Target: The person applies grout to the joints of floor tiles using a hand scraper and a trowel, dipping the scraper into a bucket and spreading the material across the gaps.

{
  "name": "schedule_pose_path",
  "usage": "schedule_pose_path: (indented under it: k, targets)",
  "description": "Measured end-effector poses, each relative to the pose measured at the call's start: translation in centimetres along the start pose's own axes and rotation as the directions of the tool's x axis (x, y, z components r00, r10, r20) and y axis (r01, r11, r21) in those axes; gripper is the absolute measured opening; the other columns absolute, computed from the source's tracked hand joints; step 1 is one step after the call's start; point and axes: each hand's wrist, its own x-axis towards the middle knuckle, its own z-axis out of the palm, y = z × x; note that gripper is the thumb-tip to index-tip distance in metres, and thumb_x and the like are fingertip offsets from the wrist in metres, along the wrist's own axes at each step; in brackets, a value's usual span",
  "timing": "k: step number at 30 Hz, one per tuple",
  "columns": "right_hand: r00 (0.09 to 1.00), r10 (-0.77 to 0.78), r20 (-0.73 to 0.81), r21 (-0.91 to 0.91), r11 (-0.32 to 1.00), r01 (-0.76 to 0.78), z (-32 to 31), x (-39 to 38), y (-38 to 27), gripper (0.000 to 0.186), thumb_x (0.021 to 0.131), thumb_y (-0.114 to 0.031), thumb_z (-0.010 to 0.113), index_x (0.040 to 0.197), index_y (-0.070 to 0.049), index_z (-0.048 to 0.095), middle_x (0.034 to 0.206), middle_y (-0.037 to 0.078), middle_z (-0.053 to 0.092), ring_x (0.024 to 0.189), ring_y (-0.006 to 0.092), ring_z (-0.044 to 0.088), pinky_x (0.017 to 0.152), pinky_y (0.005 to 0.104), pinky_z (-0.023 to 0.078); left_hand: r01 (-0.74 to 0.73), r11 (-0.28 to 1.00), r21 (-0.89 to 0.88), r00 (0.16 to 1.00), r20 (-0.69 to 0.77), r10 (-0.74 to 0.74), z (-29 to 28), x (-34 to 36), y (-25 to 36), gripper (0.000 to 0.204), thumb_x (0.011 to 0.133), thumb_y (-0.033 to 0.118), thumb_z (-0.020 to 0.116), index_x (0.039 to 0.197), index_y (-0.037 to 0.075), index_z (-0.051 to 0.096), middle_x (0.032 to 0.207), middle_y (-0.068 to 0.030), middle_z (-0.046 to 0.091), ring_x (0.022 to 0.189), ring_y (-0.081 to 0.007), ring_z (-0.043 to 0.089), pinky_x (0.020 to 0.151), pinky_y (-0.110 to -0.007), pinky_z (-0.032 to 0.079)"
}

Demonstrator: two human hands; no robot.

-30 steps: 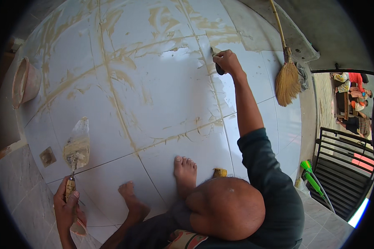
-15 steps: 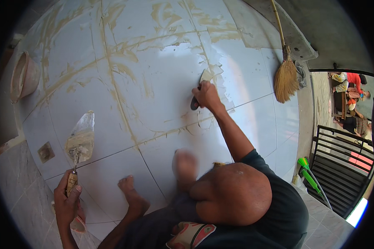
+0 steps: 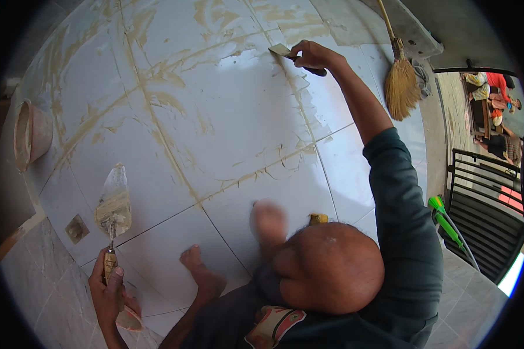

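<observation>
My left hand [image 3: 108, 291] is closed around the wooden handle of a pointing trowel [image 3: 114, 203]. Beige paste coats part of its blade, which points away from me above the tiles. Far out, my right hand [image 3: 315, 56] grips the dark handle of a putty knife [image 3: 280, 50]. The knife's flat blade is at a joint between large pale tiles [image 3: 233, 116]; whether its edge touches is too small to tell. Smeared beige grout [image 3: 163, 136] runs along several joints and partly over the tile faces. Both my bare feet rest on the tiles.
A pinkish bucket [image 3: 36, 136] stands at the left, and a small pink container [image 3: 130, 317] lies beside my left hand. A straw broom [image 3: 403, 87] leans at the right, near a green brush [image 3: 445, 221] and black gate [image 3: 483, 215]. Several people sit outside. A square drain [image 3: 77, 228] is at left.
My right hand has moved away from me and slightly right with the putty knife, along the joint. The left hand and trowel appear a little lower and further right in the view.
</observation>
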Motion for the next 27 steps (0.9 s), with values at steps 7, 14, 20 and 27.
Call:
schedule_pose_path:
  k: [7,14,20,27]
  targets:
    - [0.981,0.101,0.168,0.024,0.994,-0.107,3.4,-24.8,-0.5,0.034,0.077,-0.009,0.06,0.108,0.0,0.071,0.089,0.023,0.071,0.082,0.0378,0.069,0.08,0.0452,0.055,0.004,0.995,0.104,0.999,0.035,-0.007,-0.4,0.7,1.0,0.06,0.091,0.021,0.065,0.145,-0.001,0.048,0.073,-0.0002,0.05,0.048,-0.0069,0.046,0.042,-0.024,0.039]
    - [0.983,0.143,-0.115,0.251,0.962,-0.111,5.0,-34.0,0.5,0.041,0.086,-0.01,0.058,0.124,0.004,0.065,0.09,0.024,0.071,0.073,0.0359,0.069,0.075,0.0435,0.056,-0.097,0.981,0.168,0.993,0.079,0.085,0.3,-2.0,6.9,0.057,0.093,0.021,0.062,0.144,0.002,0.049,0.067,0.0005,0.049,0.045,-0.0073,0.046,0.039,-0.025,0.039]
    - [0.957,0.271,0.103,0.108,0.954,-0.281,5.7,-39.6,-1.8,0.038,0.083,-0.011,0.054,0.119,-0.004,0.067,0.082,0.024,0.069,0.079,0.0434,0.067,0.077,0.0508,0.055,-0.235,0.955,0.184,0.965,0.161,0.206,1.1,-4.7,9.4,0.057,0.093,0.023,0.066,0.143,0.001,0.05,0.072,-0.0011,0.052,0.045,-0.0074,0.045,0.039,-0.025,0.039]
    - [0.957,0.243,-0.157,0.097,0.968,-0.23,1.4,-39.8,-4.3,0.039,0.085,-0.009,0.054,0.122,-0.001,0.064,0.081,0.023,0.07,0.068,0.038,0.067,0.069,0.0468,0.056,-0.326,0.928,0.178,0.918,0.293,0.267,0.8,-6.5,11.9,0.058,0.092,0.02,0.065,0.143,-0.002,0.049,0.073,-0.001,0.052,0.046,-0.0075,0.046,0.039,-0.024,0.039]
